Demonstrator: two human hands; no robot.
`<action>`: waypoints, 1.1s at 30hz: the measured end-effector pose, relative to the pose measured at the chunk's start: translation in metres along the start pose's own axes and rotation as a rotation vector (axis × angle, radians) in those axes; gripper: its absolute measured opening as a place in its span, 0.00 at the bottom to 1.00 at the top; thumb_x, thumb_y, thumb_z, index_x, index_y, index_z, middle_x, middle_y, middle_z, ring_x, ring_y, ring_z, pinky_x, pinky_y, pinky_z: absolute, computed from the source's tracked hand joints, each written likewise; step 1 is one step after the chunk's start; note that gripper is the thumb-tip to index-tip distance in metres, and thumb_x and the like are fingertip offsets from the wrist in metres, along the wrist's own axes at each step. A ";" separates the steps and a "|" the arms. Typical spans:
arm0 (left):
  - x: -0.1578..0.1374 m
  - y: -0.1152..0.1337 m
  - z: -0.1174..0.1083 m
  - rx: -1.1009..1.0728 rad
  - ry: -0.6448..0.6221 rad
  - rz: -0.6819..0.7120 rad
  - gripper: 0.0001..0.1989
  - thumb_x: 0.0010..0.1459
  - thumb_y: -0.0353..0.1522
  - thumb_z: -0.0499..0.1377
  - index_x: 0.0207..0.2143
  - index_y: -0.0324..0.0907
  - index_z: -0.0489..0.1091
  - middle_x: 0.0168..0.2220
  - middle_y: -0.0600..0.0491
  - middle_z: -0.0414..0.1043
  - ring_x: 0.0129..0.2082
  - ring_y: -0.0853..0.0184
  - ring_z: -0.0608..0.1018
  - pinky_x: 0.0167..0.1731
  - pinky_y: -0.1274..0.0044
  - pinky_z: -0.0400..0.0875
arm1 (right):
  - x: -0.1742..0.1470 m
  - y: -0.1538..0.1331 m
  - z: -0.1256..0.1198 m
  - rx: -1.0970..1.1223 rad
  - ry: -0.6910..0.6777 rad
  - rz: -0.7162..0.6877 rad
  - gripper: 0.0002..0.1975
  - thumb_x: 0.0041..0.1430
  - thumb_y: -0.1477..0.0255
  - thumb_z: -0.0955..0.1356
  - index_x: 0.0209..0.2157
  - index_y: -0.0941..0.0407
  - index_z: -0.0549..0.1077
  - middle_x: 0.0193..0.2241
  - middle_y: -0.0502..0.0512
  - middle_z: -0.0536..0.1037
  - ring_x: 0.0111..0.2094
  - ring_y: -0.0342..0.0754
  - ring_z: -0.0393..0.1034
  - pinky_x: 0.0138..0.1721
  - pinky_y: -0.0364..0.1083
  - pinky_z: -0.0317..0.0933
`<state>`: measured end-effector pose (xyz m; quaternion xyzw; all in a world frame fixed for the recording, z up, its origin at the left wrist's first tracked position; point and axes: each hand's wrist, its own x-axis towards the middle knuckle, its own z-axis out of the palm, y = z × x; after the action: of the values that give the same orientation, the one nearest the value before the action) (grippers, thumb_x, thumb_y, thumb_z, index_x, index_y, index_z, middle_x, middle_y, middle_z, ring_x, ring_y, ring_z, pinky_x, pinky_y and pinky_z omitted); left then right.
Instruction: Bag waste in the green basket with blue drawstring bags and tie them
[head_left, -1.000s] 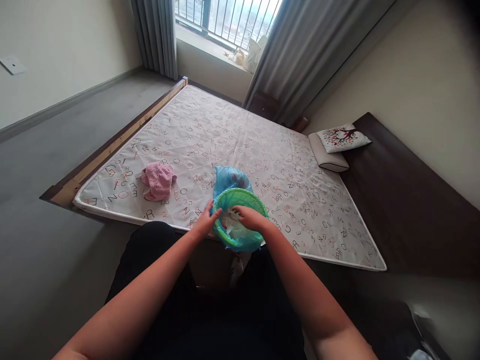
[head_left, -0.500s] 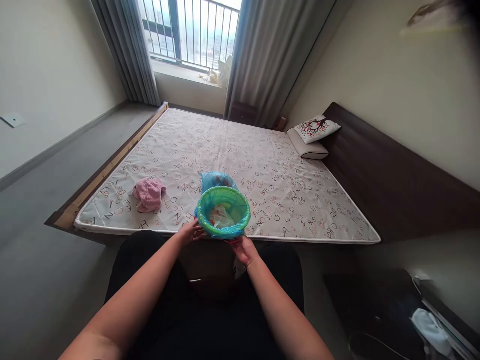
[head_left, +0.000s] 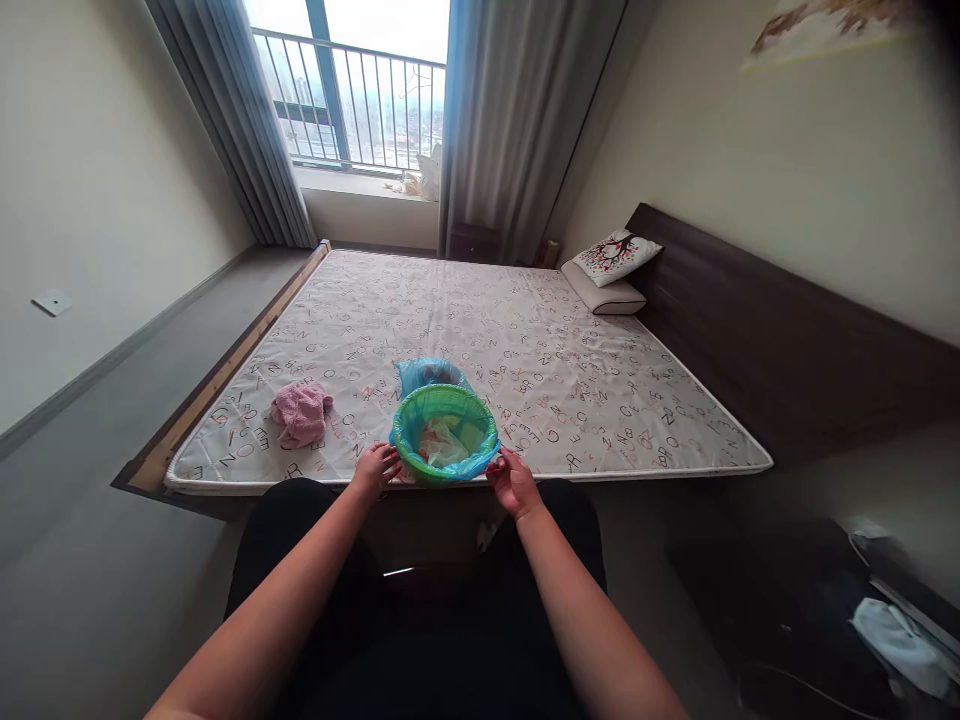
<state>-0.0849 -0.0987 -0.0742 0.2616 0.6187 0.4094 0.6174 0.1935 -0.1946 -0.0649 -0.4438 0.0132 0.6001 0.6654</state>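
Note:
A green trash bin point(head_left: 427, 476) lined with a blue garbage bag point(head_left: 480, 464) stands at the near edge of the mattress. Crumpled whitish plastic point(head_left: 444, 440) lies inside it. At the bin's left side, my left hand point(head_left: 375, 468) has its fingers closed on the bag's edge. Just below the right rim, my right hand point(head_left: 514, 482) pinches the bag's turned-down edge. Directly behind the bin sits another blue plastic bag point(head_left: 424, 373) with something dark in it. A crumpled pink towel point(head_left: 302, 414) lies to the left of my left hand.
The letter-printed mattress point(head_left: 517, 340) rests on a wooden bed frame point(head_left: 232, 370). Two pillows point(head_left: 616, 258) are by the dark headboard point(head_left: 720, 290). Grey curtains point(head_left: 517, 120) flank the railed window. At lower right is a dark table point(head_left: 765, 600) with a white item point(head_left: 900, 640).
My right hand has moved from the bin's front underside out to its right rim. My left hand stays at the left side. The view has tilted up slightly.

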 end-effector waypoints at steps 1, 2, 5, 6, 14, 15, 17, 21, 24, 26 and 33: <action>-0.005 0.002 0.001 0.023 0.059 0.050 0.05 0.65 0.26 0.57 0.40 0.44 0.63 0.41 0.49 0.75 0.42 0.62 0.82 0.50 0.67 0.79 | -0.001 -0.001 0.001 -0.016 -0.025 0.004 0.06 0.63 0.75 0.72 0.38 0.53 0.71 0.20 0.41 0.71 0.23 0.43 0.74 0.28 0.42 0.72; -0.011 0.004 0.003 0.058 0.109 0.120 0.06 0.64 0.26 0.57 0.41 0.45 0.65 0.44 0.49 0.75 0.47 0.61 0.81 0.54 0.67 0.77 | -0.003 -0.001 0.002 -0.032 -0.050 0.007 0.07 0.62 0.75 0.72 0.38 0.53 0.71 0.22 0.42 0.72 0.24 0.43 0.75 0.29 0.42 0.73; -0.034 0.010 0.015 0.310 0.096 0.462 0.06 0.63 0.28 0.59 0.43 0.44 0.71 0.48 0.47 0.76 0.52 0.58 0.79 0.60 0.66 0.73 | -0.007 0.000 0.004 -0.066 -0.085 0.018 0.09 0.60 0.76 0.73 0.39 0.53 0.70 0.24 0.42 0.74 0.24 0.42 0.75 0.29 0.42 0.72; -0.042 0.012 0.022 0.434 0.019 0.588 0.06 0.63 0.29 0.60 0.43 0.44 0.73 0.48 0.46 0.77 0.52 0.57 0.80 0.61 0.65 0.73 | -0.008 0.002 0.004 -0.077 -0.078 0.023 0.10 0.59 0.76 0.73 0.39 0.53 0.69 0.24 0.42 0.75 0.24 0.43 0.75 0.29 0.42 0.71; -0.071 0.000 0.090 1.119 -0.649 0.859 0.26 0.69 0.36 0.62 0.68 0.44 0.72 0.69 0.40 0.70 0.69 0.48 0.73 0.69 0.59 0.65 | -0.002 0.007 -0.003 -0.045 0.055 0.034 0.08 0.59 0.77 0.71 0.37 0.53 0.69 0.23 0.42 0.73 0.21 0.42 0.72 0.26 0.41 0.70; -0.070 -0.003 0.095 1.170 -0.695 0.836 0.29 0.68 0.36 0.63 0.70 0.43 0.69 0.71 0.39 0.68 0.69 0.46 0.72 0.69 0.58 0.65 | 0.002 0.005 -0.004 -0.036 0.068 0.035 0.07 0.60 0.77 0.70 0.36 0.53 0.69 0.22 0.43 0.73 0.22 0.42 0.72 0.28 0.41 0.71; -0.066 -0.013 0.101 1.262 -0.759 0.776 0.36 0.64 0.35 0.67 0.74 0.45 0.65 0.69 0.37 0.70 0.66 0.41 0.75 0.66 0.55 0.68 | 0.011 -0.004 -0.003 -0.026 0.108 0.035 0.07 0.61 0.78 0.69 0.33 0.53 0.68 0.21 0.43 0.71 0.22 0.41 0.72 0.30 0.40 0.72; -0.062 -0.037 0.099 1.284 -0.745 0.711 0.36 0.64 0.25 0.60 0.73 0.55 0.68 0.62 0.44 0.78 0.61 0.42 0.80 0.61 0.54 0.72 | 0.037 -0.035 0.009 -0.091 0.194 0.058 0.12 0.63 0.81 0.66 0.27 0.53 0.63 0.17 0.42 0.66 0.17 0.38 0.62 0.22 0.37 0.62; -0.066 -0.049 0.099 1.275 -0.723 0.702 0.38 0.64 0.22 0.53 0.72 0.58 0.68 0.66 0.47 0.75 0.61 0.45 0.79 0.62 0.56 0.71 | 0.057 -0.057 0.033 -0.200 0.209 0.063 0.13 0.61 0.81 0.66 0.26 0.53 0.62 0.15 0.42 0.64 0.14 0.37 0.55 0.17 0.37 0.50; -0.070 -0.052 0.102 1.303 -0.716 0.700 0.39 0.64 0.21 0.51 0.73 0.58 0.67 0.68 0.46 0.72 0.62 0.44 0.79 0.62 0.55 0.71 | 0.065 -0.064 0.054 -0.285 0.191 0.042 0.11 0.60 0.80 0.67 0.27 0.54 0.63 0.16 0.43 0.67 0.15 0.37 0.56 0.17 0.37 0.51; -0.057 -0.041 0.108 1.248 -0.626 0.663 0.34 0.66 0.22 0.51 0.70 0.53 0.70 0.64 0.39 0.75 0.55 0.41 0.82 0.58 0.52 0.72 | 0.039 -0.032 0.103 -0.613 -0.034 0.082 0.13 0.54 0.81 0.72 0.40 0.53 0.70 0.24 0.46 0.77 0.18 0.41 0.67 0.20 0.39 0.58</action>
<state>0.0334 -0.1477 -0.0661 0.8363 0.4210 0.0553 0.3469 0.1766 -0.0978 -0.0054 -0.6128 -0.1616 0.6098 0.4759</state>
